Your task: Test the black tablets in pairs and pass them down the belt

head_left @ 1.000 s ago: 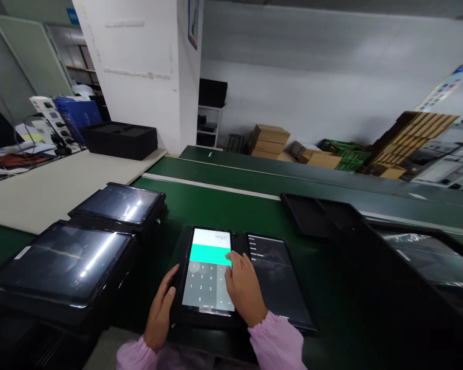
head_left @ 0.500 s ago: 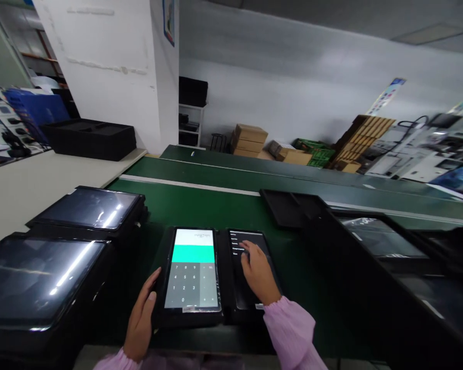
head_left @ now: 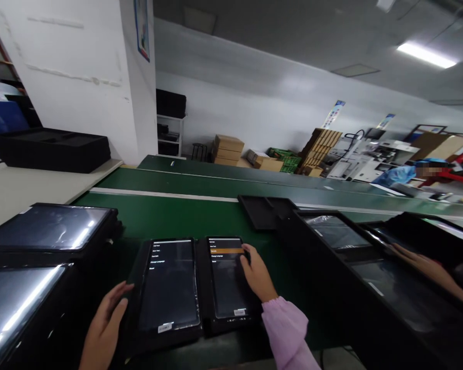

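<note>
Two black tablets lie side by side on the green belt in front of me. The left tablet [head_left: 168, 288] shows a dark menu with white lines of text. My left hand [head_left: 102, 329] rests open against its left edge, fingers spread. The right tablet [head_left: 227, 280] shows the same dark menu with one line lit orange. My right hand [head_left: 257, 275], in a pink sleeve, lies on the right side of that screen with the fingers curled and a fingertip near the orange line.
Stacks of black trays holding more tablets stand at the left [head_left: 42, 231] and right [head_left: 332, 236]. Another person's hand [head_left: 428, 267] reaches over the trays at the far right. A white pillar [head_left: 81, 77] and cardboard boxes [head_left: 227, 149] stand behind the belts.
The left tablet's keypad screen has changed to a dark menu. My right hand moved from the left tablet to the right tablet, where a line now glows orange. The view swung right.
</note>
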Action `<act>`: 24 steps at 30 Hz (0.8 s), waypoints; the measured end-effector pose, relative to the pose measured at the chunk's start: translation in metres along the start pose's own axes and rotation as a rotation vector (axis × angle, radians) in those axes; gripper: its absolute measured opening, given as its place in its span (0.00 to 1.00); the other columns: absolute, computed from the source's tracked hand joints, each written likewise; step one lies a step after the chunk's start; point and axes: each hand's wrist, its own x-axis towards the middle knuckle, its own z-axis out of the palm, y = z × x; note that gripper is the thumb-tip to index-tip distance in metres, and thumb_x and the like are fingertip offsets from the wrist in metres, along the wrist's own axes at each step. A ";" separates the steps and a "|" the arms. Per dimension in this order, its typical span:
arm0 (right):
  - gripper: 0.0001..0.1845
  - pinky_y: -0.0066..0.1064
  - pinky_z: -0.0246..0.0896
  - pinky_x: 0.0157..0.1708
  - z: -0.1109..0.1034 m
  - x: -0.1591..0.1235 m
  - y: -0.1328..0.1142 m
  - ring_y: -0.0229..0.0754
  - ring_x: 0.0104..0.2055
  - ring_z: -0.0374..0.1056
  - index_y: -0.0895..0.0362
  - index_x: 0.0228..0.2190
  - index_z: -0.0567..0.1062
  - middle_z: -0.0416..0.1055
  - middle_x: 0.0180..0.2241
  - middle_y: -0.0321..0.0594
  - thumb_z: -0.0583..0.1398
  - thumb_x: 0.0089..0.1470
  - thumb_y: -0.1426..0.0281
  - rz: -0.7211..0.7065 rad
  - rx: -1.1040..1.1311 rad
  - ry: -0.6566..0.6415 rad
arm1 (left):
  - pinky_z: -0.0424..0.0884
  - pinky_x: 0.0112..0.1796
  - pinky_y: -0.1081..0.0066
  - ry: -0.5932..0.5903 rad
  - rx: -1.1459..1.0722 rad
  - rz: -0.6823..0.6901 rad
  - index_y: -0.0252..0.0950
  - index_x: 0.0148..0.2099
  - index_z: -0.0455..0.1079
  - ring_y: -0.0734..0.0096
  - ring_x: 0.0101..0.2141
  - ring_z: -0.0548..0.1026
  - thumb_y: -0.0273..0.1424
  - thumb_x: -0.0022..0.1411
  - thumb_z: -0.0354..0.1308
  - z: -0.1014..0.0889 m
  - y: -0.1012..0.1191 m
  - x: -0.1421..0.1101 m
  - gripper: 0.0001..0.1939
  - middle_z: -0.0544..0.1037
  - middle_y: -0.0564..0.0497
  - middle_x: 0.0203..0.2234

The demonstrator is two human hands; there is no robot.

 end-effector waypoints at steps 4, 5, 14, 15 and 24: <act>0.25 0.47 0.59 0.58 -0.014 0.000 0.028 0.54 0.55 0.67 0.57 0.44 0.74 0.73 0.50 0.47 0.59 0.49 0.54 0.348 0.303 0.048 | 0.60 0.60 0.50 -0.094 0.116 0.208 0.40 0.60 0.62 0.55 0.56 0.70 0.45 0.64 0.54 0.015 0.019 0.035 0.26 0.75 0.44 0.52; 0.26 0.46 0.60 0.58 -0.014 -0.001 0.033 0.54 0.55 0.68 0.56 0.43 0.75 0.74 0.49 0.45 0.59 0.48 0.52 0.398 0.374 0.055 | 0.59 0.60 0.51 -0.126 0.182 0.273 0.40 0.58 0.64 0.56 0.56 0.70 0.43 0.64 0.53 0.020 0.023 0.041 0.23 0.75 0.44 0.52; 0.27 0.37 0.67 0.50 -0.016 -0.008 0.044 0.51 0.53 0.69 0.52 0.43 0.79 0.77 0.46 0.36 0.64 0.42 0.53 0.567 0.529 0.022 | 0.59 0.61 0.51 -0.281 0.596 0.565 0.42 0.49 0.74 0.57 0.59 0.66 0.32 0.65 0.50 0.036 0.042 0.065 0.15 0.78 0.48 0.49; 0.27 0.37 0.67 0.48 -0.017 -0.008 0.043 0.52 0.52 0.70 0.52 0.44 0.78 0.77 0.45 0.37 0.64 0.41 0.54 0.584 0.513 0.012 | 0.59 0.61 0.50 -0.281 0.585 0.543 0.41 0.50 0.73 0.57 0.59 0.66 0.32 0.65 0.50 0.035 0.043 0.065 0.15 0.77 0.48 0.49; 0.30 0.37 0.68 0.46 -0.019 -0.006 0.036 0.53 0.47 0.72 0.55 0.46 0.78 0.78 0.44 0.40 0.64 0.38 0.59 0.595 0.504 0.011 | 0.52 0.65 0.55 -0.195 0.024 0.145 0.39 0.64 0.60 0.61 0.64 0.60 0.38 0.66 0.50 0.039 0.016 0.065 0.26 0.65 0.45 0.63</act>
